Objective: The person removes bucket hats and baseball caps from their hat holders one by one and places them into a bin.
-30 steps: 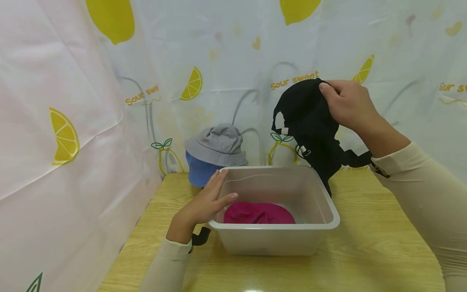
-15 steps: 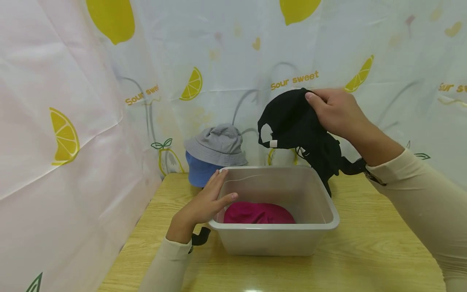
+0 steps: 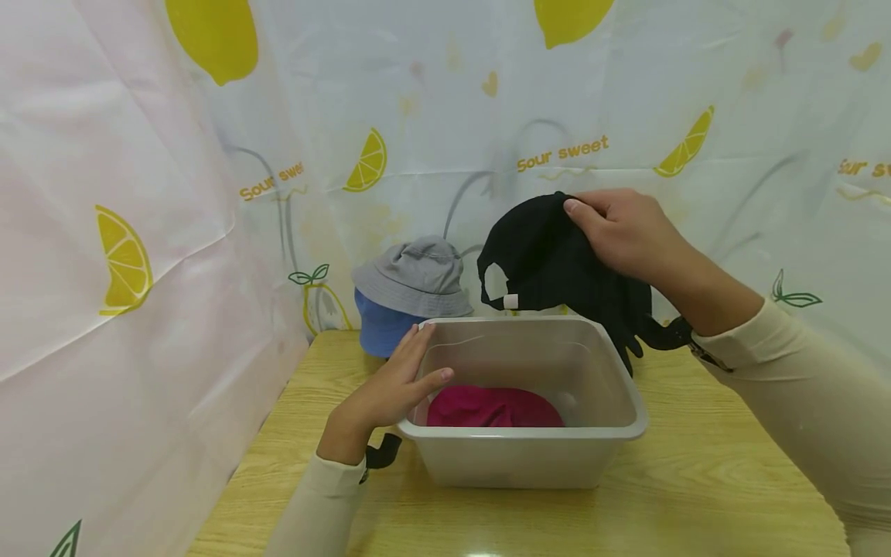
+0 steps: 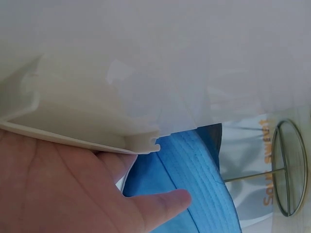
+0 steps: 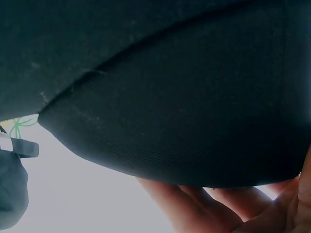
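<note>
A black cap [image 3: 532, 247] hangs by its crown from my right hand [image 3: 629, 232], whose thumb and fingers pinch the cloth. Its opening and a white tag show, just above the back rim of the pale plastic bin [image 3: 515, 456]. In the right wrist view the black cap [image 5: 175, 102] fills most of the picture, with fingers [image 5: 194, 204] below it. My left hand [image 3: 379, 394] rests on the bin's left rim, thumb straight and spread from the fingers. Inside the bin lies a magenta cap [image 3: 490, 406], partly hidden by the front wall.
Behind the bin at left, a grey bucket hat [image 3: 418, 271] sits over a blue hat [image 3: 383, 321]. Another black item [image 3: 616, 329] stands behind the bin's right corner, mostly covered. A wire stand [image 4: 290, 167] shows in the left wrist view. Lemon-print cloth backs the wooden table [image 3: 710, 464].
My right hand has brought the black cap down and left, closer to the bin's back rim. The left hand, the bin and the magenta cap have stayed in place.
</note>
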Motion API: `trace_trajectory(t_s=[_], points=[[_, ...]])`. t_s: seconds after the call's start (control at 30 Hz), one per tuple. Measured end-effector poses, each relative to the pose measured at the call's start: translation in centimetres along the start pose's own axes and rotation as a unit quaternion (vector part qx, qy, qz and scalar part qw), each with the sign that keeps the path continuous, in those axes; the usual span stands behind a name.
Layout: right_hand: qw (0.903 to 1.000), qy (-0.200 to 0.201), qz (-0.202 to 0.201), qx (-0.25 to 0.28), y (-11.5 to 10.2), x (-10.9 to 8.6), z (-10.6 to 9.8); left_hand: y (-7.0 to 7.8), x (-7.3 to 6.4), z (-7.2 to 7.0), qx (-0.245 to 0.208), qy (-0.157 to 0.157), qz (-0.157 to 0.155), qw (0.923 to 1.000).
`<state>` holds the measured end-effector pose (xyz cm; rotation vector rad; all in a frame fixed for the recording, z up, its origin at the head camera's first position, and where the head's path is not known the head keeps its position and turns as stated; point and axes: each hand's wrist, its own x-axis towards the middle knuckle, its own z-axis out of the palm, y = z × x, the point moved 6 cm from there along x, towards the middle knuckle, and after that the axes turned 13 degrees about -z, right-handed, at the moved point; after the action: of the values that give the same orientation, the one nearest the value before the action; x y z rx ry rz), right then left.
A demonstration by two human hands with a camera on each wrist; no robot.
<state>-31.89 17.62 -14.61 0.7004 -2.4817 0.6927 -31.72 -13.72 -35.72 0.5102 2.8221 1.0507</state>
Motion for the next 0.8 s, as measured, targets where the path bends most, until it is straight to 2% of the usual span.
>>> trace_trajectory(t_s=[0.3,0.8], points=[[0.9981,-0.06,-0.01,-0.009,-0.4,-0.5,1.5,0.0,0.1,0.0,0.0,0.002,0.005,1.0],[0.9959,-0.083,-0.036,0.002,-1.0,-1.2,3.6,0.1,0.1,0.0,0.005,0.008,0.01,0.9999]])
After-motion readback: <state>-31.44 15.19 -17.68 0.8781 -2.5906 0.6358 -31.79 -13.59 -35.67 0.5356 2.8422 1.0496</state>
